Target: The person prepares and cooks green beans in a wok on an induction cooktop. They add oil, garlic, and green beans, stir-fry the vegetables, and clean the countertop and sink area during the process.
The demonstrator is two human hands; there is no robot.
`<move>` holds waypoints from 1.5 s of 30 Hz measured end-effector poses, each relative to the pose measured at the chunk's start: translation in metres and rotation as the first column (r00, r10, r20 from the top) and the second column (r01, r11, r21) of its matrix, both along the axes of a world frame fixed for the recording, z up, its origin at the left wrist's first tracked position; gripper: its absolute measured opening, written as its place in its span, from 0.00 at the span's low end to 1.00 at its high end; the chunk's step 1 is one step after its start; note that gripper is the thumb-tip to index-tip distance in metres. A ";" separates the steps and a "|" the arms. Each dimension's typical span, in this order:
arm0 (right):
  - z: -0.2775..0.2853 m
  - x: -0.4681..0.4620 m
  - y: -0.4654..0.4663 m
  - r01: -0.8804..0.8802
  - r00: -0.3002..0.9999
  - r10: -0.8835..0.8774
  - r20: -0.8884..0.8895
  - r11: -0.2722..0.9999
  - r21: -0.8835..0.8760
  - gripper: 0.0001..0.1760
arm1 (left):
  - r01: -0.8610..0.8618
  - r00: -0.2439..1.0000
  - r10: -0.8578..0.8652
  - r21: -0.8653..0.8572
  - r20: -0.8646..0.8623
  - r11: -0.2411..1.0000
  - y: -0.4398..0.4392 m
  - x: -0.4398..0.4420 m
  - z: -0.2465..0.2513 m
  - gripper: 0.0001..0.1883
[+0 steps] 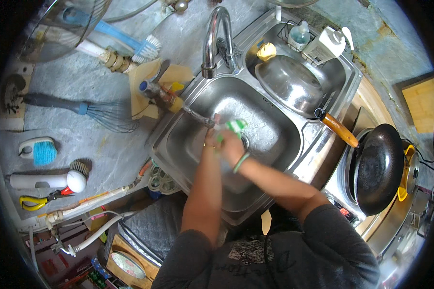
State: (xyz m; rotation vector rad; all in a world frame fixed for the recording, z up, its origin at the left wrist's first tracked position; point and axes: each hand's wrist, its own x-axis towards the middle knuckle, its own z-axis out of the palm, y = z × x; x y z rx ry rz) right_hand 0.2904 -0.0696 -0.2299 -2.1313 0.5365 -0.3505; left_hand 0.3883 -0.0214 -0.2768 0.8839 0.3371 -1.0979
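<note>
Both of my hands are close together over the left basin of a stainless steel double sink [188,159]. My right hand [232,146] is closed around a blurred green-and-white item [236,125]; whether it is a cloth or a packet I cannot tell. My left hand [211,137] lies against it at the left, partly hidden, near the end of a flexible metal spout [199,117]. What my left hand grips is not clear. The curved chrome faucet [209,68] rises behind the basin. The drain [244,142] shows partly beside my right hand.
An upturned steel pan [293,85] with a wooden handle [340,129] rests over the right basin, near a soap bottle [299,35] and a white pump bottle [323,45]. A black wok [378,169] stands at the right. A whisk [58,102] and brushes [45,151] hang at the left.
</note>
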 end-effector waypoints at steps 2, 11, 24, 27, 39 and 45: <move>0.011 0.003 -0.011 0.024 0.999 -0.025 0.034 0.999 0.020 0.12 | 0.102 0.995 -0.099 -0.189 0.026 0.977 -0.003 -0.011 0.008 0.23; 0.017 -0.004 -0.012 0.246 0.968 -0.233 -0.091 0.956 0.162 0.19 | -0.095 0.992 0.089 0.060 0.088 0.994 -0.013 -0.021 0.025 0.19; -0.036 0.032 -0.046 0.087 0.974 0.082 -0.210 0.723 0.685 0.22 | -0.129 0.958 0.164 0.156 -0.236 0.979 0.028 -0.021 0.013 0.23; 0.009 -0.006 0.020 -0.176 0.984 0.178 -0.006 0.980 0.092 0.20 | -0.197 0.968 0.176 -0.111 -0.176 0.974 0.030 -0.019 -0.008 0.20; 0.029 0.010 -0.026 -0.033 0.994 0.037 0.098 0.998 -0.050 0.14 | 0.010 1.000 -0.011 -0.106 -0.009 0.994 -0.005 -0.017 0.019 0.13; 0.023 0.026 -0.058 0.305 0.949 -0.300 -0.095 0.951 0.045 0.14 | -0.107 0.984 0.082 0.154 0.160 0.982 -0.011 -0.040 0.005 0.18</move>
